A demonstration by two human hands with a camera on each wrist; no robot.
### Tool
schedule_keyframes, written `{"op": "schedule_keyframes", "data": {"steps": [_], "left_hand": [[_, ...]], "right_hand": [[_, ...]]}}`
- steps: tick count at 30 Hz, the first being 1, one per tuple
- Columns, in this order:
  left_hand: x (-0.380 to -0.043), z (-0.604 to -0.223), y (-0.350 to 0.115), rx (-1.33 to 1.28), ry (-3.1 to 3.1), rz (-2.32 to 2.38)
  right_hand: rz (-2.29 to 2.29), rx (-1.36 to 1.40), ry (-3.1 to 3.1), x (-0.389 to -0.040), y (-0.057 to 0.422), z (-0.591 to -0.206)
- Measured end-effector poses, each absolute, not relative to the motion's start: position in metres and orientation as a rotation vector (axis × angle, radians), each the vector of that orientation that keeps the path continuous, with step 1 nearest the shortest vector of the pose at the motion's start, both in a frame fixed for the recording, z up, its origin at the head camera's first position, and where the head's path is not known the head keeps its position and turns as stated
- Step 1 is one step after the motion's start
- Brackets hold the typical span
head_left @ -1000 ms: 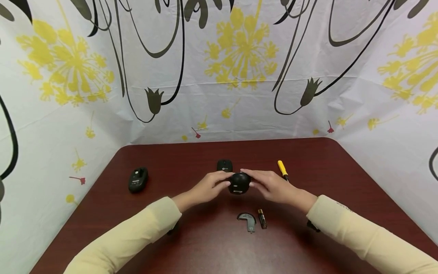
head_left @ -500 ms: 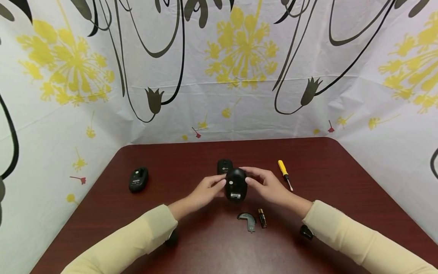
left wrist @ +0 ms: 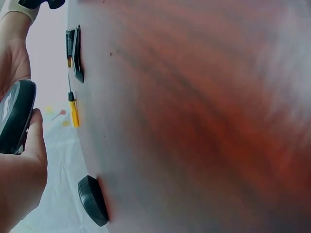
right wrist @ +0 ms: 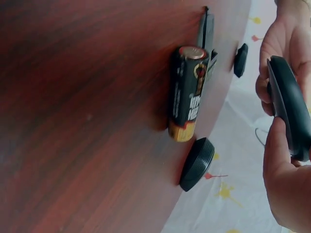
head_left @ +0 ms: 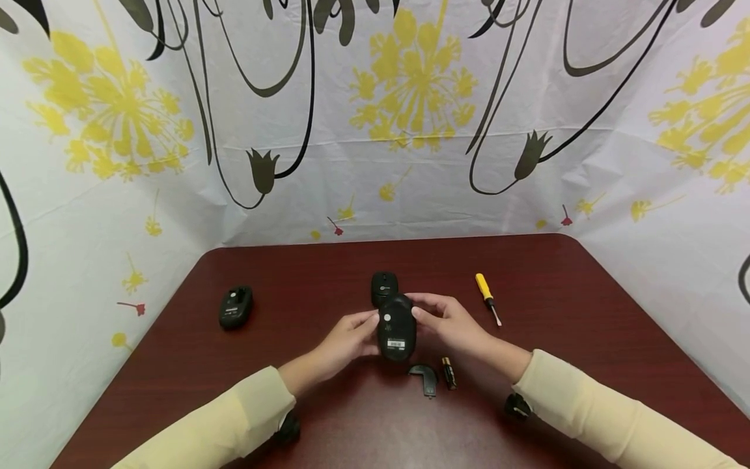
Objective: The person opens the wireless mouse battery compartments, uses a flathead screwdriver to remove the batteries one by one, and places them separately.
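Both hands hold a black computer mouse (head_left: 397, 332) above the table, its underside with a white label turned up towards the head camera. My left hand (head_left: 349, 337) pinches its left edge, while the right hand (head_left: 454, 324) grips the right edge with thumb and fingers. The left wrist view shows the mouse (left wrist: 18, 114) side-on between the hands. Just in front lie a grey curved battery cover (head_left: 430, 380) and an AA battery (head_left: 449, 373), side by side. The right wrist view has the battery (right wrist: 188, 94) large, apart from the hand.
A second mouse (head_left: 384, 286) sits behind the held one, and a third mouse (head_left: 236, 307) lies underside up at the left. A yellow-handled screwdriver (head_left: 485, 293) is at the back right. Patterned white cloth (head_left: 410, 195) stands around the dark red table (head_left: 305, 273).
The held mouse has come nearer and slightly left, tilting so its whole underside shows. Both hands moved with it, uncovering the screwdriver's shaft. The battery and cover have stayed put.
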State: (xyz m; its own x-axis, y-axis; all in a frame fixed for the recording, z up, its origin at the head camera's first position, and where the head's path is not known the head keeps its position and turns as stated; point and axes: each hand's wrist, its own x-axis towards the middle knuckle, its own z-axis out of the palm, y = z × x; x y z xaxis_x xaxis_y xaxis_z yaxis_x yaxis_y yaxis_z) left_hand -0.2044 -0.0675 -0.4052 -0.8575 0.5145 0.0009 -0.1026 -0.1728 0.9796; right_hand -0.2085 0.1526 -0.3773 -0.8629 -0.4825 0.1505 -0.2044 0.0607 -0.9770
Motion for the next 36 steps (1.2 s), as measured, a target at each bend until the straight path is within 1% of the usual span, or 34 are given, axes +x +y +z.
{"op": "schedule_keyframes", "data": {"steps": [12, 25, 30, 36], "left_hand": [[-0.189, -0.407, -0.071, 0.390, 1.722, 2.045], [-0.184, -0.408, -0.073, 0.335, 1.778, 2.033], [-0.183, -0.407, -0.074, 0.322, 1.769, 2.049], [-0.181, -0.407, -0.075, 0.320, 1.760, 2.052]], "right_hand": [[-1.928, -0.473, 1.940, -0.201, 0.146, -0.381], [-1.894, -0.467, 1.948, -0.198, 0.142, -0.384], [-1.786, -0.589, 2.130, -0.197, 0.141, -0.382], [-1.491, -0.931, 2.562, -0.199, 0.141, -0.381]]}}
